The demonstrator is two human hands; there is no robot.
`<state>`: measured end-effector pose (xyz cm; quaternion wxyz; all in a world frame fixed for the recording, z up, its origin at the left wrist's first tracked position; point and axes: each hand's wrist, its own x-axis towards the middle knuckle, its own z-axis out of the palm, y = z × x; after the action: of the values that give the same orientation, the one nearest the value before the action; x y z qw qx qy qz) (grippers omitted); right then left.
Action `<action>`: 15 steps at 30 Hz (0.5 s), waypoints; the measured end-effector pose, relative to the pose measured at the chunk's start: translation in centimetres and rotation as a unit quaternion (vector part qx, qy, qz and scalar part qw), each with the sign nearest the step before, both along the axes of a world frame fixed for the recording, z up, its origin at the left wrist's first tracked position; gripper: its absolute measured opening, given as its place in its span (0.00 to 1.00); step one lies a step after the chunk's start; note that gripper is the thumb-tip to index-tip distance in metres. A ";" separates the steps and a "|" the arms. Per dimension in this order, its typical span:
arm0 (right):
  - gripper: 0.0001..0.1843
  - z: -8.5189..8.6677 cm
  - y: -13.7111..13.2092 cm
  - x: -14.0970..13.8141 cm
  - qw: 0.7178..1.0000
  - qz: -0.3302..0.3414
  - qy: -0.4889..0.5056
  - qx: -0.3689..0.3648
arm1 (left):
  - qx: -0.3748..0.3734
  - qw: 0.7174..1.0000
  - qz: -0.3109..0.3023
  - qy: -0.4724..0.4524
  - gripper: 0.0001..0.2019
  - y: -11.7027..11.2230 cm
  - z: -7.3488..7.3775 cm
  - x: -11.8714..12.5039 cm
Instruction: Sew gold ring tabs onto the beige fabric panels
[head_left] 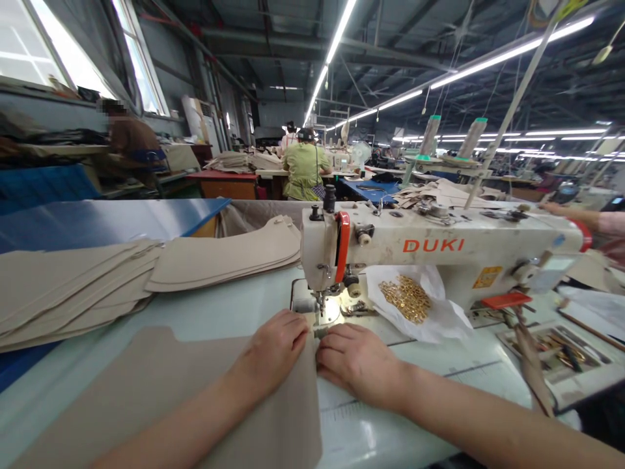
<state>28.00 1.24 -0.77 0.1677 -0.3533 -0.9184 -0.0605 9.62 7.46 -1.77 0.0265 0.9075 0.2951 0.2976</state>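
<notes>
A beige cut fabric piece (161,384) lies on the pale sewing table, its right edge running up to the needle of a white DUKI sewing machine (439,251). My left hand (273,352) rests palm down on the fabric near that edge, fingers curled towards the presser foot (322,312). My right hand (354,361) sits just right of the edge, fingers bent and pressed together at the fabric's corner under the needle. What the fingertips pinch is hidden.
Stacks of beige cut pieces (97,280) lie at the left. A white bag of gold metal rings (407,299) sits under the machine arm. A tray of small tools (561,355) is at the right. Other people work at tables behind.
</notes>
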 end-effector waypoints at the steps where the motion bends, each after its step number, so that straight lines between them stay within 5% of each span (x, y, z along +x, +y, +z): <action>1: 0.09 -0.1 0.2 -0.2 1.000 0.002 0.010 0.006 | -0.003 1.000 -0.002 0.006 0.09 0.1 0.0 0.0; 7: 0.08 -0.7 0.6 -0.6 0.997 0.070 0.009 0.040 | -0.019 0.999 -0.005 0.028 0.08 0.3 -0.1 -0.2; 15: 0.10 -1.4 0.6 -0.7 0.996 0.069 0.053 0.001 | 0.019 1.000 -0.009 0.011 0.10 0.1 -0.5 -0.3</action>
<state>27.26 1.88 -2.18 0.2206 -0.2915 -0.9303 -0.0307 9.36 7.54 -2.29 0.0091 0.9139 0.2814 0.2925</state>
